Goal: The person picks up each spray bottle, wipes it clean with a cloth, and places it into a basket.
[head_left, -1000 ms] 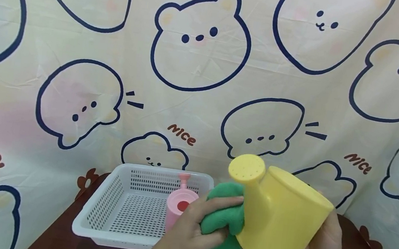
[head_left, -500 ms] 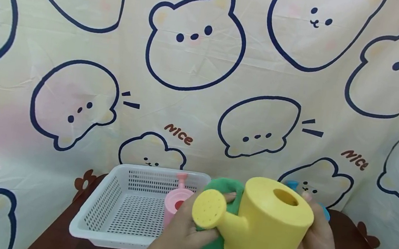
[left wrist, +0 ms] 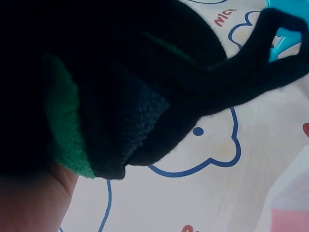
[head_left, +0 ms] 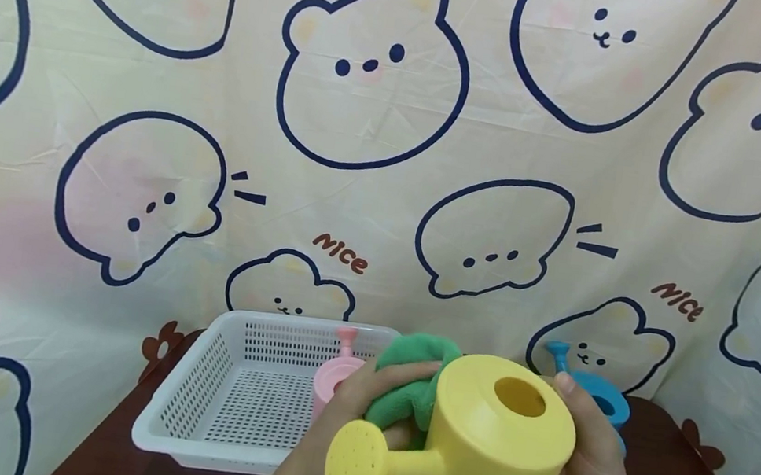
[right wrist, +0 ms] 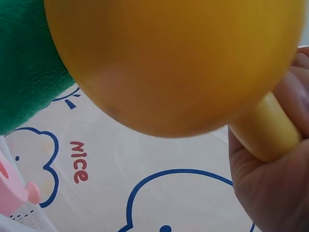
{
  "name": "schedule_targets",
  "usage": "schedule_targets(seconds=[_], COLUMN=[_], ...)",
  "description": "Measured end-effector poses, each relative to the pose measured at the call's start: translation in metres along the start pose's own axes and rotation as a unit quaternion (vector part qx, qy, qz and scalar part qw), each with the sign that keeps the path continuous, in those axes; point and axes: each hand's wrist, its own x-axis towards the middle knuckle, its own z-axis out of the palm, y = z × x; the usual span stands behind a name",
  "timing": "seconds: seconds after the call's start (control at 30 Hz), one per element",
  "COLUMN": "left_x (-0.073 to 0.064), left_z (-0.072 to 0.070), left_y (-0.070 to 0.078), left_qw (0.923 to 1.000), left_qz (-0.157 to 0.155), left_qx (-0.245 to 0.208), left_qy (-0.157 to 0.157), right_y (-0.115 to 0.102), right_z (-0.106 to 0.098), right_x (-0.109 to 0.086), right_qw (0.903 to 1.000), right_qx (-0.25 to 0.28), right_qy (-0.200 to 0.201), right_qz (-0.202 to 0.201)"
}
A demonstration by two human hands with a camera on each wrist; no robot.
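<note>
A yellow watering can (head_left: 488,465) is held up in front of me, its round sprinkler head pointing left and toward the camera. My right hand (head_left: 594,474) grips its handle (right wrist: 265,128) on the right side, as the right wrist view shows. In my left hand (head_left: 330,437) is a bunched green cloth (head_left: 420,349), pinched in the fingers against the can's left side. Part of the cloth hangs below, behind the spout. The left wrist view shows the cloth mostly in dark shadow, with the edge of the hand (left wrist: 38,200) beneath it.
A white perforated basket (head_left: 184,447) stands on the left of the dark brown table (head_left: 110,466), with a pink watering can (head_left: 334,370) in its right part. Behind my right hand stands a blue watering can (head_left: 607,392). A printed curtain (head_left: 365,133) closes off the back.
The yellow watering can has come down and left, turning so its sprinkler head faces the camera and its top opening shows. The blue watering can has come into view behind it.
</note>
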Motion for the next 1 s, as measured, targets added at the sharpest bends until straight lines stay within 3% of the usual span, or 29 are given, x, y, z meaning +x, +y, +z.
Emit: schedule_targets(seconds=[0.1,0.2,0.23,0.33,0.43,0.57,0.77,0.9,1.0], left_x=[0.001,-0.001,-0.001,-0.002,-0.001,-0.001,-0.002,-0.003,-0.003], left_z=[0.001,0.001,0.0,0.0,0.0,0.001,0.002,0.0,-0.002], left_y=[0.01,0.012,0.011,0.005,0.004,0.005,0.003,0.002,0.001], left_qw=[0.9919,0.984,0.9844,0.9914,0.9867,0.9749,0.9682,0.9592,0.9595], left_qz=[-0.109,-0.151,-0.153,-0.104,-0.132,-0.186,-0.201,-0.231,-0.227], left_qx=[-0.062,-0.085,-0.073,-0.042,-0.03,-0.039,-0.04,-0.038,-0.022], left_qy=[-0.023,-0.04,-0.047,-0.068,-0.09,-0.117,-0.144,-0.158,-0.165], right_y=[0.0,0.001,0.0,0.001,0.0,-0.001,-0.003,-0.004,-0.003], right_z=[0.001,0.003,0.003,0.005,0.007,0.008,0.008,0.008,0.007], right_x=[0.0,0.0,0.0,-0.001,-0.003,-0.004,-0.003,-0.004,-0.003], right_qw=[0.9984,0.9942,0.9931,0.9917,0.9925,0.994,0.9946,0.9952,0.9947], right_qx=[-0.055,-0.105,-0.114,-0.127,-0.122,-0.109,-0.103,-0.097,-0.102], right_qy=[-0.01,-0.024,-0.024,-0.021,-0.008,-0.009,-0.013,-0.01,-0.013], right_qz=[0.004,0.0,0.002,0.002,0.011,0.005,-0.006,-0.003,-0.007])
